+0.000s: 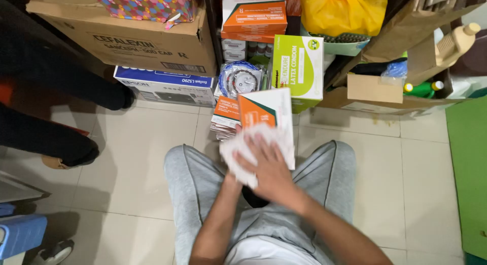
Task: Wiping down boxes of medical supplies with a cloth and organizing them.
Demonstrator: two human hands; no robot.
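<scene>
Head view: person seated in grey trousers [203,184], forearms crossed over the lap. Right hand [269,168] lies flat, fingers spread, pressing a white cloth [238,153] onto the orange-and-white box [271,110] held above the knees. Left hand is hidden beneath the cloth, grip unreadable; green box [299,69] stands just behind on the tiled floor [142,143].

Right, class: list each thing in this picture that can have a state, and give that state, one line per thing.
white cloth: held flat against the box
orange and white box: held tilted above the lap
right hand: spread over the cloth
left hand: mostly hidden under the cloth
yellow plastic bag: bulging, full
green box: upright, closed
</scene>
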